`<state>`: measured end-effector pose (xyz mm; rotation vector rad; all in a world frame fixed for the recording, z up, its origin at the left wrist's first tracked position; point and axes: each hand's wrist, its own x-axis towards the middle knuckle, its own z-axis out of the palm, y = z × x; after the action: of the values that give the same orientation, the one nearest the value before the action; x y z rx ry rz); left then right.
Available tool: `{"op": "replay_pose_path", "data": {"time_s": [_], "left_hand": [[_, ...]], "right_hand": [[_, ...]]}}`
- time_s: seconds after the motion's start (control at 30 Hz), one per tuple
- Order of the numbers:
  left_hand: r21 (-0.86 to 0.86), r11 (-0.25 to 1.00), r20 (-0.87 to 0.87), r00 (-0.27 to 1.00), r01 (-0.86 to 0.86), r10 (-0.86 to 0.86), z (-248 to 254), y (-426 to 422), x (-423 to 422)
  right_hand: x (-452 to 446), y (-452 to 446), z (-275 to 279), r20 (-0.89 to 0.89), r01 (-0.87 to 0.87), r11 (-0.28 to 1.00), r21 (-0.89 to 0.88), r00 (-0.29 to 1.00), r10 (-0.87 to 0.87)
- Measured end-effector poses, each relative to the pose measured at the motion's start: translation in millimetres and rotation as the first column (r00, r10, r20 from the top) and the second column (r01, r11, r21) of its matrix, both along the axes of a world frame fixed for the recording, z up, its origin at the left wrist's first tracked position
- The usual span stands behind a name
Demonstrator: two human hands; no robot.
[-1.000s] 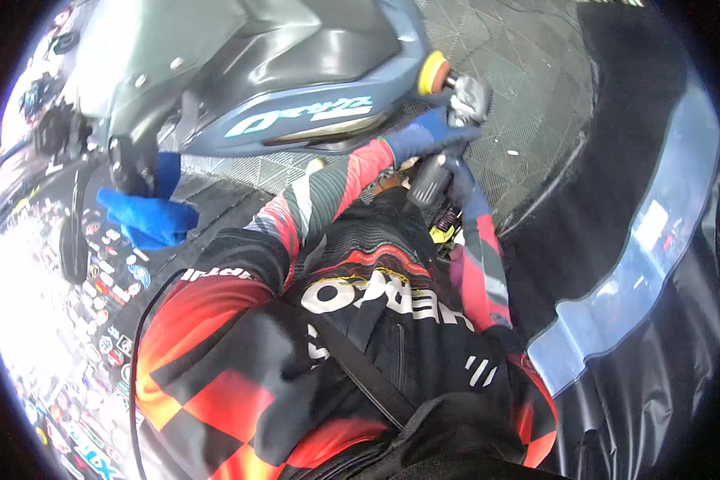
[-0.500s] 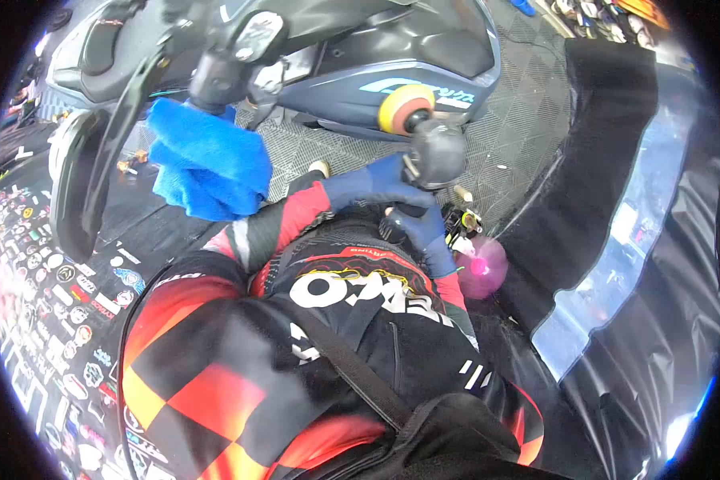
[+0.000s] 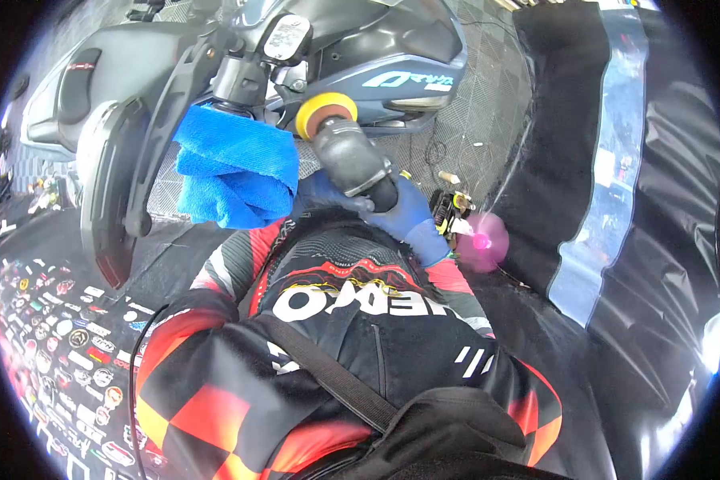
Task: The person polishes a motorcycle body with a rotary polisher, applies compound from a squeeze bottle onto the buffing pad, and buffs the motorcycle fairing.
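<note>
A black handheld polisher [image 3: 349,158] with a yellow foam pad [image 3: 326,114] is held between my gloved hands in front of my waist. The pad points up and away, beside the motorcycle [image 3: 376,48]. My right hand [image 3: 408,218] is closed around the rear end of the tool. My left hand [image 3: 322,194] wraps its underside, with the fingers partly hidden behind the body of the tool. Just left of the polisher, a folded blue towel [image 3: 236,168] hangs over the handlebar area, covering part of it.
A hand guard [image 3: 108,200] and lever jut out at left. A spinning pink fan-like disc [image 3: 482,242] sits close to my right forearm. Black sheeting with a clear window strip [image 3: 604,176] runs down the right. A sticker-covered mat [image 3: 64,344] lies at lower left.
The polisher has swung left in the view, its pad now near the towel. My right hand has come up onto its rear end. The whole view has shifted slightly.
</note>
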<state>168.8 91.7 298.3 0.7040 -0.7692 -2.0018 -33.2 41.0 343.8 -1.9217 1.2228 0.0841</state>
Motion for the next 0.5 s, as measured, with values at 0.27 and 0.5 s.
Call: {"op": "replay_pose_path", "data": {"time_s": [0.27, 0.5], "left_hand": [[-0.093, 0.995, 0.163, 0.986, -0.024, 0.039, 11, -51, -80], [0.147, 0.976, 0.105, 0.984, -0.158, 0.144, 27, -54, -90]], "right_hand": [[-80, -18, -34, 0.248, 0.156, 0.833, 0.531, 0.911, -0.329], [-76, -46, 2, 0.305, 0.04, 0.738, 0.673, 0.895, -0.326]]}}
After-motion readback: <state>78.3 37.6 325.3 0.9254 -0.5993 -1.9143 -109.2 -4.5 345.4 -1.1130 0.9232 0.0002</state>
